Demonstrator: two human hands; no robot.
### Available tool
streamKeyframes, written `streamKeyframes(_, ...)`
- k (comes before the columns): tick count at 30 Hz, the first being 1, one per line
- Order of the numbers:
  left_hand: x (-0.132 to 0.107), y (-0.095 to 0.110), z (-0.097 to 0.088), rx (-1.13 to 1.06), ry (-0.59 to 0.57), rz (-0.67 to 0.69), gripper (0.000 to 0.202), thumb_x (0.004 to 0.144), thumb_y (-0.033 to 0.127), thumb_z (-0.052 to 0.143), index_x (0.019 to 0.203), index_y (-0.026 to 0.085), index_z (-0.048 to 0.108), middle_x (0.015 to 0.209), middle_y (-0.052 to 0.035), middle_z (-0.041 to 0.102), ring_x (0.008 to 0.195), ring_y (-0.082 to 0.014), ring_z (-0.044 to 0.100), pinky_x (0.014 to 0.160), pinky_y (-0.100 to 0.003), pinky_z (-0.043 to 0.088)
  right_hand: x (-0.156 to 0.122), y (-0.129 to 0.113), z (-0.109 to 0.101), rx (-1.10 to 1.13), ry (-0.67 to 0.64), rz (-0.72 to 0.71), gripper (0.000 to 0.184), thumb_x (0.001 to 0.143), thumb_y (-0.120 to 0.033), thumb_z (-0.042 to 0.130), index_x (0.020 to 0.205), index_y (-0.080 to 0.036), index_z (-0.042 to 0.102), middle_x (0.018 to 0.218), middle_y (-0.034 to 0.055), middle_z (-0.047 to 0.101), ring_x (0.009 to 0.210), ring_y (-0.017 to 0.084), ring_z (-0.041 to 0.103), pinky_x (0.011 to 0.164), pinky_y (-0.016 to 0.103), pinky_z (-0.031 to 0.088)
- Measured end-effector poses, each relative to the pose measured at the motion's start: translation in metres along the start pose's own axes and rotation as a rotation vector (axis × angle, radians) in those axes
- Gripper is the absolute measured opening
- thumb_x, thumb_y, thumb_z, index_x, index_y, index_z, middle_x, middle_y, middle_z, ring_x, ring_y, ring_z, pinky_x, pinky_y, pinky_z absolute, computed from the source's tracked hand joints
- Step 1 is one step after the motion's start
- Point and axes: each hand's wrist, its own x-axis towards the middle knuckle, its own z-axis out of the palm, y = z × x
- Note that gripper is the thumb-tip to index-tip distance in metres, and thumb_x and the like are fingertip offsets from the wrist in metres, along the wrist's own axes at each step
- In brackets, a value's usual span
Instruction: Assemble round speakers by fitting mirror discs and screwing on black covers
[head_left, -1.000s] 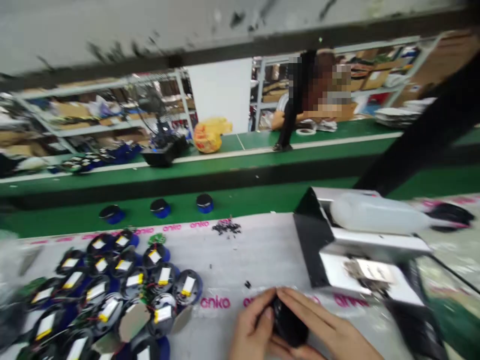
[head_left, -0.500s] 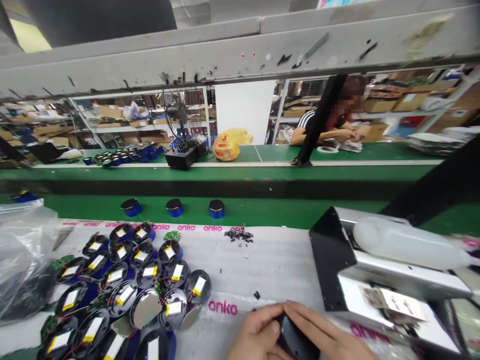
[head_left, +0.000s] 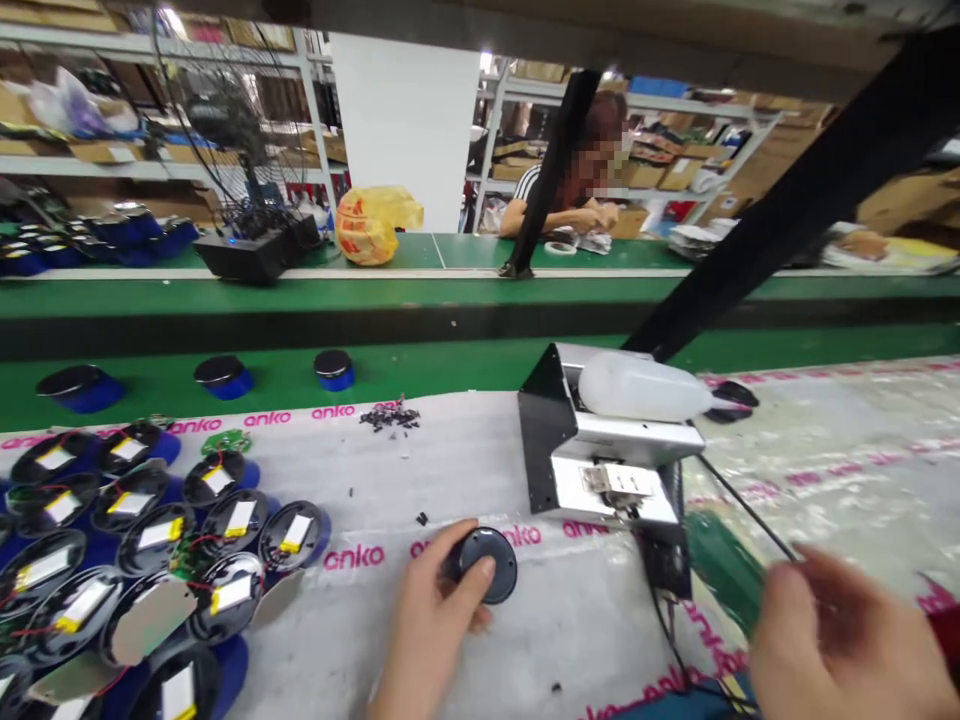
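My left hand (head_left: 442,600) grips a round black plastic case (head_left: 487,565) above the foam sheet, thumb across its flat face. My right hand (head_left: 847,630), blurred, is at the lower right with curled fingers. A thin black rod (head_left: 746,505) runs from its fingertips up toward the metal stand; I cannot tell whether it is a tool shaft or a cord. Something dark red (head_left: 946,635) shows behind that hand. At the left lie several open round blue-and-black housings (head_left: 296,535) with white batteries and red wires.
A metal stand (head_left: 540,440) carries a white plastic bottle (head_left: 637,385). Small black pieces (head_left: 390,415) lie in a pile on the foam sheet (head_left: 450,440). Blue-and-black round units (head_left: 334,370) stand on the green belt. Another person (head_left: 562,200) sits across, behind a black post (head_left: 551,170).
The view has turned right and down. My right hand has left the black case and moved far right to the thin rod. The left hand alone now holds the case.
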Motion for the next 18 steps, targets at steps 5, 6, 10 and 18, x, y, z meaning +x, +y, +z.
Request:
streamKeyframes(5,0.004,0.012,-0.005,0.066,-0.049,-0.005,0.050,0.075,0.040,0.074,0.117,0.013,0.068,0.081,-0.0063,0.076,0.046,-0.0134,0.066,0.044,-0.021,0.052,0.046,0.017,0.034,0.005,-0.381,0.121,0.048,0.072,-0.061,0.063,0.098,-0.020,0.069,0.072,0.0126,0.069,0.081,0.043,0.068,0.073,0.052,0.051)
streamKeyframes(6,0.005,0.014,-0.006,0.077,-0.068,-0.006,0.048,0.075,0.040,0.075,0.115,0.013,0.068,0.083,-0.0059,0.076,0.046,-0.0129,0.066,0.044,-0.021,0.052,0.051,0.018,0.042,0.041,-0.414,0.138,0.048,0.069,-0.058,0.067,0.096,-0.020,0.069,0.068,0.0097,0.069,0.078,0.040,0.068,0.071,0.048,0.051)
streamKeyframes(10,0.008,0.018,-0.011,0.107,-0.121,-0.029,0.046,0.075,0.042,0.076,0.113,0.016,0.067,0.089,-0.0050,0.075,0.047,-0.0128,0.067,0.046,-0.022,0.055,0.053,0.024,0.043,0.314,-0.436,0.203,0.048,0.067,-0.055,0.071,0.098,-0.018,0.068,0.072,0.0072,0.070,0.073,0.029,0.068,0.064,0.035,0.051)
streamKeyframes(18,0.034,0.035,0.001,0.269,-0.305,-0.040,0.047,0.078,0.042,0.073,0.117,0.016,0.064,0.092,-0.0050,0.074,0.052,-0.0142,0.068,0.054,-0.026,0.059,0.021,-0.021,-0.017,1.285,-0.232,0.226,0.063,0.070,-0.077,0.061,0.102,-0.023,0.063,0.067,-0.0002,0.059,0.049,0.015,0.054,0.044,0.029,0.047)
